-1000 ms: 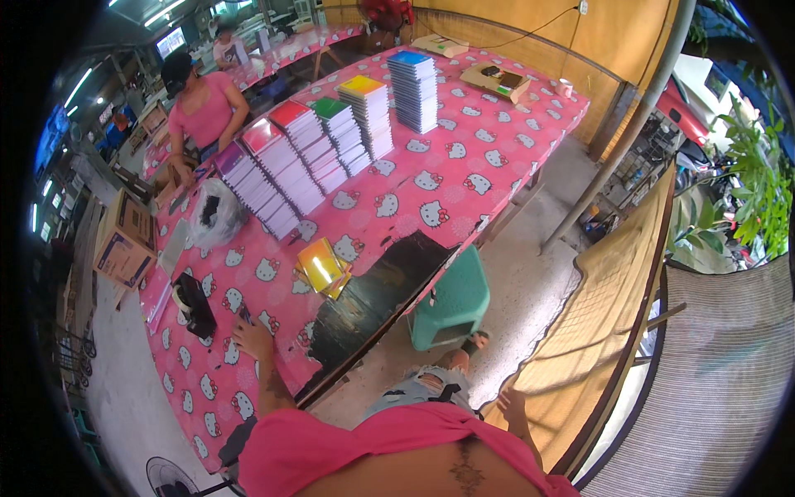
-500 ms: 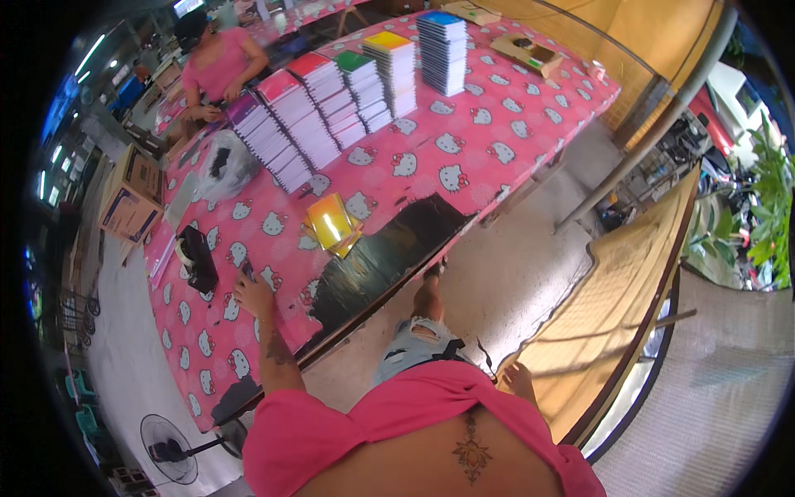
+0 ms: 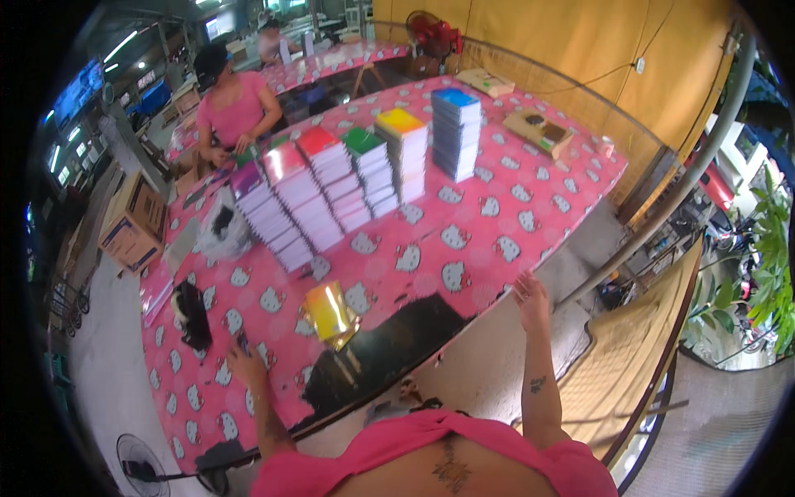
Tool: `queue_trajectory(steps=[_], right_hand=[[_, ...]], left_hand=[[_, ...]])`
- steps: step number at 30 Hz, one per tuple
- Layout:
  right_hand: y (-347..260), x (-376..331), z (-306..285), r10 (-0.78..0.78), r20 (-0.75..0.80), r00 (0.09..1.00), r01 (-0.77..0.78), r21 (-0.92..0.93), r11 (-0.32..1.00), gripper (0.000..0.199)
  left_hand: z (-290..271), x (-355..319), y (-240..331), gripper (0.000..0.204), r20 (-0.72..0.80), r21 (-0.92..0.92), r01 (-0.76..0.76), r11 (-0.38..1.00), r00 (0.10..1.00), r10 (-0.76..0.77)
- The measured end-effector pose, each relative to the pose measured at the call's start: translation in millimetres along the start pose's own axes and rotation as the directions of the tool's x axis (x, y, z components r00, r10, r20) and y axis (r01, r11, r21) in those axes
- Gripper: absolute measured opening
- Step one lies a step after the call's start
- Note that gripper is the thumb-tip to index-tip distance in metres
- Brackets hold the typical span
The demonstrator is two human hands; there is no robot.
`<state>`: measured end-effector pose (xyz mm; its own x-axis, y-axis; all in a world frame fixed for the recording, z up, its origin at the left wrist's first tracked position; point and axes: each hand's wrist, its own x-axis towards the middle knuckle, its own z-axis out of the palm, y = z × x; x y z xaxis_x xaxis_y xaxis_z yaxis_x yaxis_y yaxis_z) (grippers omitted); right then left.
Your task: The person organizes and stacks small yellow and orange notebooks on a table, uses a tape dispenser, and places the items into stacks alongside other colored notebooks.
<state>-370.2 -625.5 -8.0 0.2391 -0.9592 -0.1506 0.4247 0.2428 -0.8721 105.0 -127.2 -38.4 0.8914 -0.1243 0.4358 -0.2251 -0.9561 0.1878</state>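
My left hand is low over the near left of the table, fingers closed around a small dark bluish object whose kind I cannot make out. Just beyond it stands a black tape dispenser. To the right of that hand lie a few small yellow notebooks, slightly askew. My right hand is raised by the table's right front edge, fingers apart, holding nothing. Farther back, tall stacks of spiral notebooks stand in a row: purple, red, green, yellow and blue.
A pink patterned cloth covers the table, torn to a dark surface at the front edge. Behind the purple stack a person handles something. Also around are a plastic bag, a carton, a cardboard piece and a floor fan.
My right hand has risen from beside my body to the table's right edge. The view has tilted up, so things sit lower. My left hand stays by the tape dispenser.
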Motion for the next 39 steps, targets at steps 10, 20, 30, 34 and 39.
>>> queue_trajectory(steps=[10,20,30,34,39], right_hand=[[28,241,24,0.190,-0.120,0.975,-0.202,-0.101,0.974,0.054],[21,454,139,0.411,0.111,0.905,-0.368,-0.279,0.887,0.077],[63,538,207,0.408,0.527,0.746,-0.423,-0.099,0.901,0.063],[61,526,212,0.374,0.670,0.641,-0.408,-0.115,0.906,0.057],[58,507,224,0.375,0.590,0.715,-0.393,-0.104,0.914,0.053]], left_hand=[[-5,3,20,0.050,0.097,0.065,0.110,0.992,0.989,-0.116],[-44,-78,275,0.040,0.115,-0.738,0.243,0.629,0.964,-0.238],[-7,-165,441,0.050,0.112,-0.554,0.005,0.832,0.991,0.069],[-9,-167,446,0.051,0.134,-0.495,0.010,0.869,0.989,0.065],[-7,-166,452,0.051,0.159,-0.451,0.001,0.893,0.984,0.079]])
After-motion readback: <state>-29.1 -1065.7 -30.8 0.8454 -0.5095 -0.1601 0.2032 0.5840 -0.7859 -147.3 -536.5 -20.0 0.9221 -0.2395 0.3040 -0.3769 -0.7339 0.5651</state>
